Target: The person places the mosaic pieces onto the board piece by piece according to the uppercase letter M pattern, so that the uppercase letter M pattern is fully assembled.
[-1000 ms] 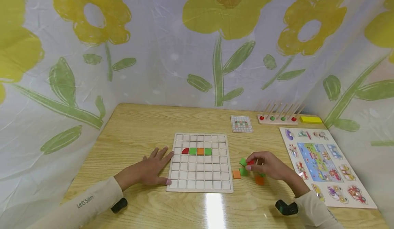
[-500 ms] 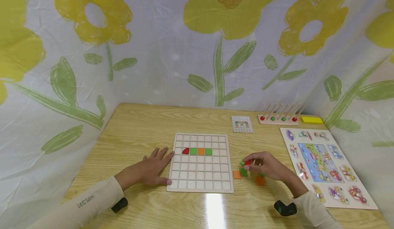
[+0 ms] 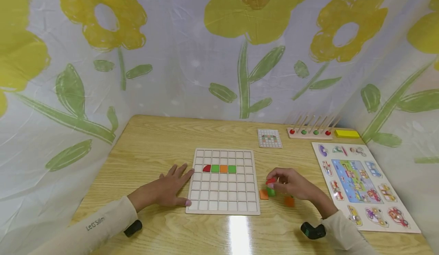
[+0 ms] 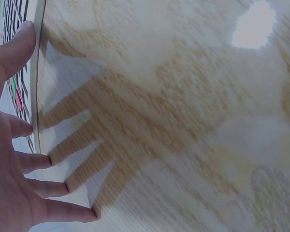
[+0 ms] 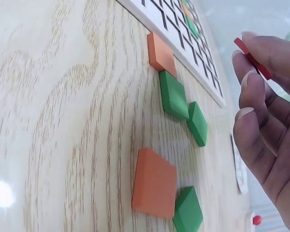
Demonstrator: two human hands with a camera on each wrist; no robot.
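My right hand (image 3: 293,183) pinches a thin red tile (image 5: 253,59) between thumb and fingers, held above the table beside the board. Below it lie green tiles (image 5: 174,95) and orange tiles (image 5: 154,184), several in all, some partly covered by the hand in the head view. The left hand (image 3: 168,187) lies with fingers spread at the left edge of the wooden grid board (image 3: 223,208), its thumb touching the lower left corner. In one row of the board sit a red quarter-round tile (image 3: 207,168), a green tile (image 3: 215,168), an orange tile (image 3: 223,169) and another green tile (image 3: 232,169).
Behind the board lies a small pattern card (image 3: 269,138). Farther right stand a peg rack with beads (image 3: 310,133) and a yellow block (image 3: 346,133). A picture puzzle board (image 3: 365,188) lies on the table's right. A flower-painted curtain (image 3: 178,76) encloses the table.
My right hand has shifted slightly left with the red tile, and the tile has turned a little in the fingers. The left hand and the board have stayed put.
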